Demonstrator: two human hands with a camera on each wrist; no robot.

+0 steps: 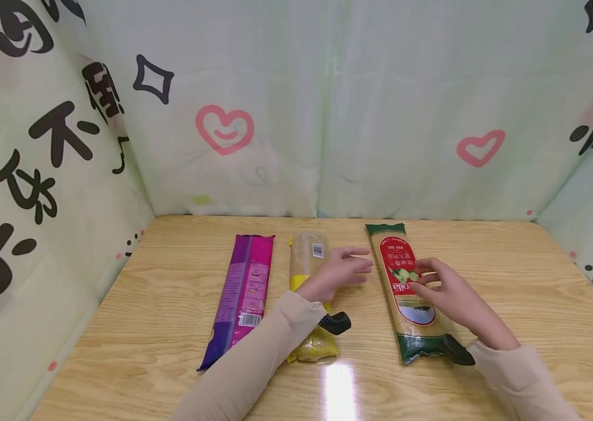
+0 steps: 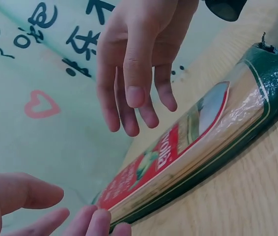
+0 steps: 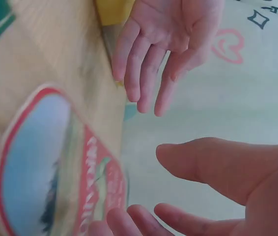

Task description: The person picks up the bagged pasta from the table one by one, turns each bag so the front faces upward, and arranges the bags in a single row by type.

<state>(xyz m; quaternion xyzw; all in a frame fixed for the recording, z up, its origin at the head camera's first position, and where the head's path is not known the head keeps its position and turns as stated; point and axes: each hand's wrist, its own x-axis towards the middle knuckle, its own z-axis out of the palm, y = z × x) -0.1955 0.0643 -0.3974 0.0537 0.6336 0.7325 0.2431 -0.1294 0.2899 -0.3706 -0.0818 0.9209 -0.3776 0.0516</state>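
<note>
A long pasta packet (image 1: 396,292) with green ends and a red oval label lies flat on the table. My right hand (image 1: 449,289) hovers over its right side, thumb and fingers apart, with nothing held. To the packet's left is my left hand (image 1: 335,273), fingers extended toward it and palm facing inward. In the left wrist view, the right hand (image 2: 144,59) hangs above the packet (image 2: 178,152), fingers pointing down. The right wrist view has the left hand (image 3: 166,49) facing across from the right hand's thumb (image 3: 198,160). Whether any fingertip touches the packet I cannot tell.
A clear and yellow packet (image 1: 302,257) lies beneath my left forearm, which partly covers it. Farther left is a purple and pink packet (image 1: 244,280). The wooden table (image 1: 528,263) is bounded by printed pale curtains (image 1: 391,117) at the back and sides.
</note>
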